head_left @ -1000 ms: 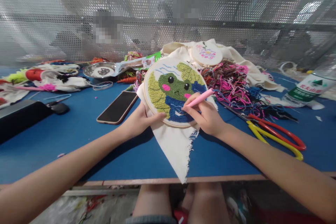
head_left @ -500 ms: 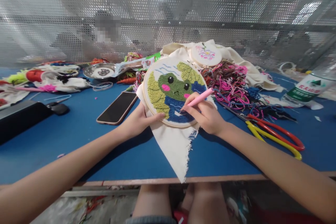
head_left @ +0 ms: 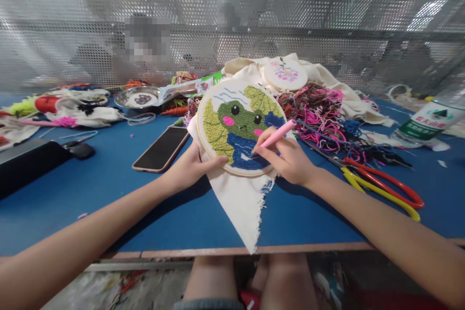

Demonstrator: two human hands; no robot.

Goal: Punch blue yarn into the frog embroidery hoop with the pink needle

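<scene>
A round embroidery hoop stands tilted on the blue table, stretched with cream cloth that bears a green frog, leaves and blue stitching. My left hand grips the hoop's lower left rim, thumb on its face. My right hand pinches a pink punch needle like a pen, its tip in the blue patch near the hoop's bottom. Blue thread runs from the needle's back end toward the yarn heap.
A phone lies left of the hoop. Red and yellow scissors lie to the right. A tangle of pink and dark yarn, a second hoop, a metal dish and a bottle sit behind. Perforated metal screen at back.
The needle tip has shifted slightly within the blue patch between frames. The left hand and hoop have hardly moved.
</scene>
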